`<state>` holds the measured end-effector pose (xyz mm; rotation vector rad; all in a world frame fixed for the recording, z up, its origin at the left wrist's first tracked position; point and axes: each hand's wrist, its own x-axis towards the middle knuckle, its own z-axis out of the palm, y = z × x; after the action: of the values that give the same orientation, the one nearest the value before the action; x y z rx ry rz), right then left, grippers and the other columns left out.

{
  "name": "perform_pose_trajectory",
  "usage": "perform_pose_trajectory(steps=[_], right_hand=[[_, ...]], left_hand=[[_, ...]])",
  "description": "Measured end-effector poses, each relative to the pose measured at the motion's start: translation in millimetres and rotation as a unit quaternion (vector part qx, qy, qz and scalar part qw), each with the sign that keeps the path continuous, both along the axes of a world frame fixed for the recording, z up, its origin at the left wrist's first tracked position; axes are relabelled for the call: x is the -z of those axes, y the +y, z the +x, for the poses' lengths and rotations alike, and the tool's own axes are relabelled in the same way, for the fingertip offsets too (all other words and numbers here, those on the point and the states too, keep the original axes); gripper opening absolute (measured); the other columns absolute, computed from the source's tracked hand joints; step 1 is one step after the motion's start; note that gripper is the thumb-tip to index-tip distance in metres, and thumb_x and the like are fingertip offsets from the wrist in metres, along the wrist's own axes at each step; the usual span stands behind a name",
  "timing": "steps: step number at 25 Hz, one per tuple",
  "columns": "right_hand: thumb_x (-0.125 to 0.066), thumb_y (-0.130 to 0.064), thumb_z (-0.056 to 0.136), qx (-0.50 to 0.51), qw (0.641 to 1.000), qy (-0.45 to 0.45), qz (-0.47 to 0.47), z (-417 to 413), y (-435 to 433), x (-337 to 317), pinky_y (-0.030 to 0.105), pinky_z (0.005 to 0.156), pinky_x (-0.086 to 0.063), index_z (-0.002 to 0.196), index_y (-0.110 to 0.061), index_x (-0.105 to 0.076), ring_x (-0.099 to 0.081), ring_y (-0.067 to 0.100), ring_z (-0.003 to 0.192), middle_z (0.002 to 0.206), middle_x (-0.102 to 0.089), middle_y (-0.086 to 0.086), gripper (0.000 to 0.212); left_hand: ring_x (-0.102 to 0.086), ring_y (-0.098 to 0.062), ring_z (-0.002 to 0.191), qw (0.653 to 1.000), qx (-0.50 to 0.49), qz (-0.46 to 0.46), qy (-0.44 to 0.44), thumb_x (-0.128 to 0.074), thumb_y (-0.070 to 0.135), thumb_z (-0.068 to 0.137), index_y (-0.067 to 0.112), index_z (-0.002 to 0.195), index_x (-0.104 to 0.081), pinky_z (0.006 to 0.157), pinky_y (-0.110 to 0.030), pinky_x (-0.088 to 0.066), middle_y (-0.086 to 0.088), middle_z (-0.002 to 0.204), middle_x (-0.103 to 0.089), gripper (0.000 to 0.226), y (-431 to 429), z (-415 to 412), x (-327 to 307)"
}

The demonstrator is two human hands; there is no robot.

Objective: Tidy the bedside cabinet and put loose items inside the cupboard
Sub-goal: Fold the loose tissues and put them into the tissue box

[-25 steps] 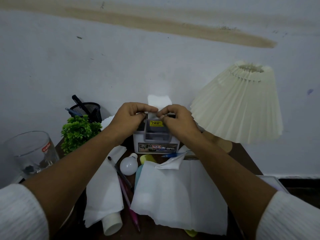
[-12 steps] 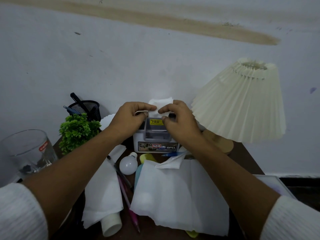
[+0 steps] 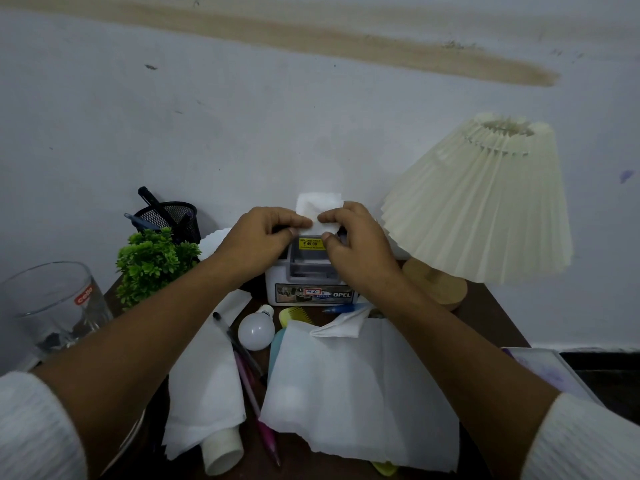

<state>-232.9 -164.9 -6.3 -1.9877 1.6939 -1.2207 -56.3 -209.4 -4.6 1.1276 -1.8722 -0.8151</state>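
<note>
Light was dim, cool and even, with soft shadows only on the wall (image 3: pixel 242 133). The white tissue (image 3: pixel 317 206) looked nearly washed out. Wide-angle bending curved the edges, and the sleeves (image 3: pixel 34 431) in the bottom corners were blurred.

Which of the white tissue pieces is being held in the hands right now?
The small folded tissue above the organiser box, pinched by left hand and right hand; the others, like the large sheet, lie on the cabinet.

The organiser box (image 3: pixel 311 295) stands at the rear edge of the cabinet top (image 3: pixel 491 317) — lamp (image 3: pixel 478 209) right, plant (image 3: pixel 152 261) left, bulb (image 3: pixel 256 330) before it.
</note>
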Motion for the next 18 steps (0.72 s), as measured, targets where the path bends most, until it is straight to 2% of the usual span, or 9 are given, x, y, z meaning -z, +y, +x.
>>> perform_pose_trajectory(steps=[2, 6, 8, 10, 12, 14, 18], right_hand=[[-0.058, -0.011, 0.098, 0.007, 1.000, 0.023, 0.012, -2, 0, 0, 0.027, 0.095, -0.050, 0.132, -0.012, -0.062, -0.055, 0.010, 0.107, 0.131, -0.057, 0.002, 0.035], [-0.057, -0.010, 0.096, -0.006, 0.998, 0.067, 0.001, -3, -2, 0, 0.037, 0.101, -0.052, 0.135, -0.012, -0.060, -0.056, 0.018, 0.118, 0.132, -0.058, 0.001, 0.040], [-0.058, -0.009, 0.094, -0.014, 0.997, 0.077, 0.007, -2, -2, 3, 0.041, 0.106, -0.049, 0.136, -0.012, -0.059, -0.053, 0.020, 0.125, 0.141, -0.053, 0.001, 0.043], [-0.059, -0.012, 0.095, -0.002, 0.996, 0.083, 0.026, -1, -2, 4, 0.038, 0.110, -0.045, 0.138, -0.013, -0.057, -0.049, 0.021, 0.131, 0.148, -0.047, 0.002, 0.044], [-0.058, -0.016, 0.097, 0.011, 0.996, 0.085, 0.040, -3, -3, 3, 0.037, 0.109, -0.044, 0.140, -0.013, -0.055, -0.050, 0.022, 0.130, 0.145, -0.051, 0.005, 0.043], [-0.056, -0.018, 0.099, 0.017, 0.995, 0.089, 0.040, -5, -3, 1, 0.038, 0.108, -0.045, 0.141, -0.013, -0.055, -0.052, 0.022, 0.127, 0.140, -0.056, 0.006, 0.041], [-0.052, -0.019, 0.102, 0.004, 0.990, 0.141, 0.020, -5, 2, 1, 0.037, 0.110, -0.042, 0.139, -0.012, -0.056, -0.050, 0.022, 0.128, 0.139, -0.058, 0.005, 0.039]], left_hand=[[-0.063, -0.013, 0.117, 1.000, -0.006, -0.015, -0.008, -0.056, 0.008, 0.100, 0.019, 0.121, -0.074, 0.104, -0.040, -0.053, 0.003, 0.128, -0.069, 0.030, 2, 0, 1], [-0.065, -0.015, 0.116, 0.999, -0.020, 0.005, 0.035, -0.054, 0.009, 0.101, 0.022, 0.123, -0.072, 0.102, -0.042, -0.054, 0.005, 0.130, -0.067, 0.031, 2, 2, -1], [-0.063, -0.014, 0.117, 0.999, -0.035, 0.000, 0.020, -0.055, 0.010, 0.101, 0.019, 0.124, -0.071, 0.103, -0.034, -0.052, 0.003, 0.129, -0.067, 0.030, 4, 1, 1], [-0.060, -0.013, 0.119, 0.999, -0.043, -0.014, -0.004, -0.056, 0.010, 0.101, 0.016, 0.127, -0.068, 0.097, -0.022, -0.049, 0.001, 0.131, -0.065, 0.030, 8, -1, 1], [-0.060, -0.013, 0.119, 0.999, -0.037, -0.016, -0.014, -0.056, 0.012, 0.101, 0.015, 0.130, -0.066, 0.090, -0.015, -0.047, 0.001, 0.133, -0.064, 0.031, 10, -3, 3], [-0.058, -0.011, 0.120, 0.999, -0.036, -0.015, -0.010, -0.056, 0.014, 0.101, 0.015, 0.132, -0.065, 0.088, -0.012, -0.045, 0.003, 0.135, -0.061, 0.032, 10, -3, 3], [-0.055, -0.009, 0.121, 0.999, -0.035, -0.023, -0.010, -0.056, 0.013, 0.102, 0.014, 0.133, -0.064, 0.094, -0.012, -0.042, 0.003, 0.138, -0.057, 0.033, 12, -3, 0]])
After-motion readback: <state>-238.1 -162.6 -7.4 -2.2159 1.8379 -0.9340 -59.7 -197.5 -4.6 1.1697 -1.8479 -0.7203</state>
